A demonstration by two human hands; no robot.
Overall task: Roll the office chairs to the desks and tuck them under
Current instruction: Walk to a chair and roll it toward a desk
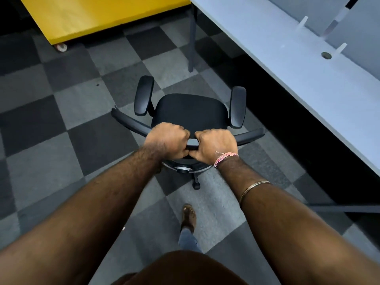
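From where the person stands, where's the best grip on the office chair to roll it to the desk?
Grip the top rail of the backrest, from behind. It is a curved horizontal bar at hand height that both fists wrap round, as the left hand and right hand do now near its middle. The office chair likely pushes straight from there. The grey desk lies ahead to the right.
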